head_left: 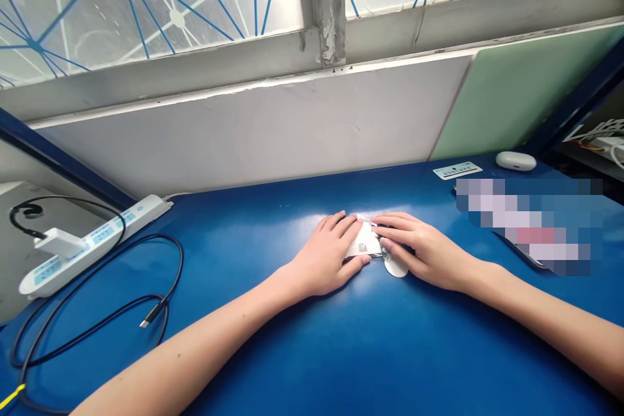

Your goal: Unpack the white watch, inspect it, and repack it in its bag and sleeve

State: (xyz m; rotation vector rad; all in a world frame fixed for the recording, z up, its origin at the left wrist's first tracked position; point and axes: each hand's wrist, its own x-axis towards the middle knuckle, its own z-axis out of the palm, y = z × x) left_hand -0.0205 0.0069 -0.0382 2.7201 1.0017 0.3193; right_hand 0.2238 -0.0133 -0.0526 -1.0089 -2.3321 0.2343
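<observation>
A small white packet (pixel 363 244) with a square printed code lies on the blue table (pixel 302 351), near the middle. My left hand (pixel 327 259) rests on its left side, fingers over its top and thumb under its lower edge. My right hand (pixel 423 248) lies over its right side with fingers stretched flat and pressing down. A small white round piece (pixel 396 268) shows just below my right fingers. What lies under the palms is hidden.
A white power strip (pixel 92 240) with a plugged adapter lies at the left, with a looping black cable (pixel 97 318) and its loose plug in front. At the far right sit a white earbud case (pixel 515 160), a white label (pixel 457 170) and a blurred patch.
</observation>
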